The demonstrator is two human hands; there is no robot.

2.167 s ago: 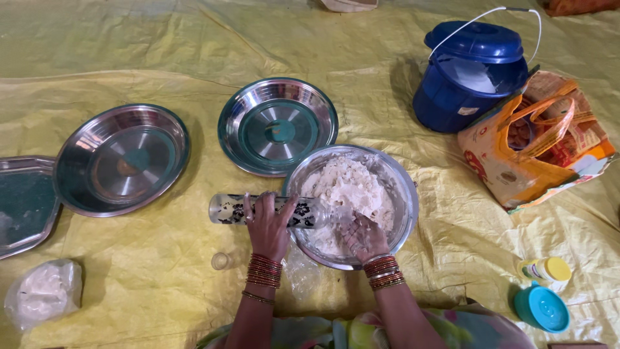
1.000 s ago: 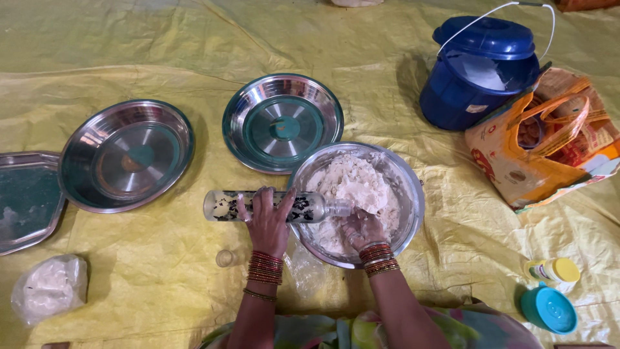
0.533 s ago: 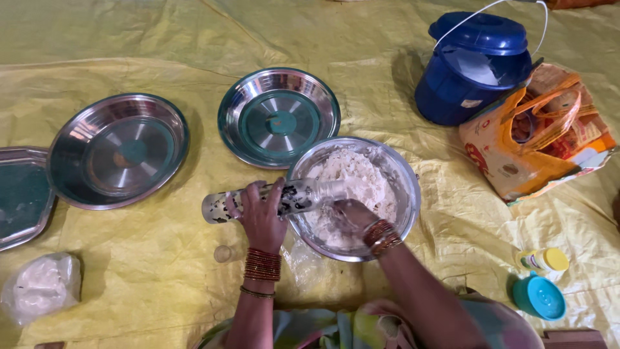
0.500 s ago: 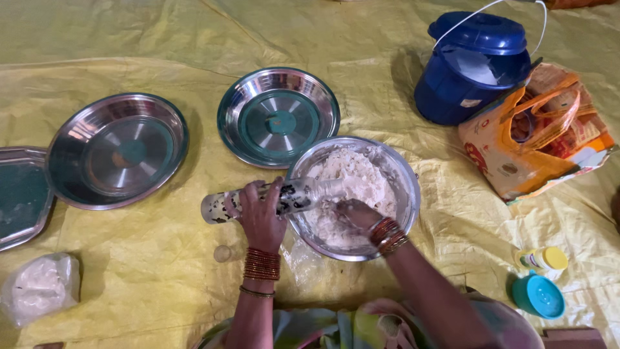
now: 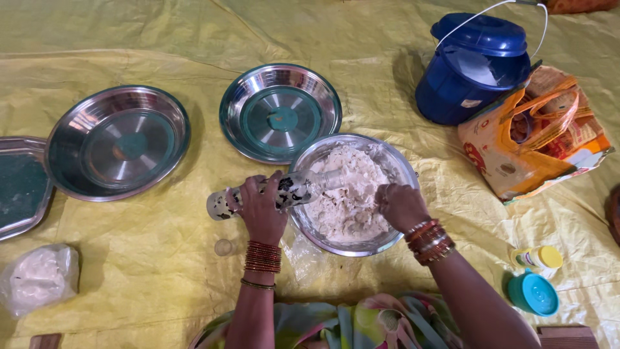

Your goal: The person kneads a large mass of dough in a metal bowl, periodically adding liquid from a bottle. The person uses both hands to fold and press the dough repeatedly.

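Note:
A steel bowl [image 5: 399, 160] of white flour dough [image 5: 345, 187] sits in front of me on a yellow sheet. My left hand [image 5: 261, 208] grips a patterned clear bottle [image 5: 290, 190], tipped sideways with its neck over the bowl's left rim. My right hand [image 5: 400, 204] rests in the dough at the bowl's right side, fingers curled into it. Red bangles circle both wrists. A small bottle cap [image 5: 224, 247] lies on the sheet left of my left wrist.
Two round steel plates [image 5: 116, 143] [image 5: 281, 111] lie beyond the bowl, a flat tray [image 5: 22, 187] at the far left. A blue lidded bucket [image 5: 475, 68] and an orange bag [image 5: 536, 139] stand at right. A flour-filled plastic bag [image 5: 39, 278], a yellow-capped bottle [image 5: 536, 258] and a teal lid [image 5: 533, 294] lie near me.
My right hand has shifted from the bowl's middle to its right side, working the dough. The bottle in my left hand stays tipped over the rim, its neck now further into the bowl.

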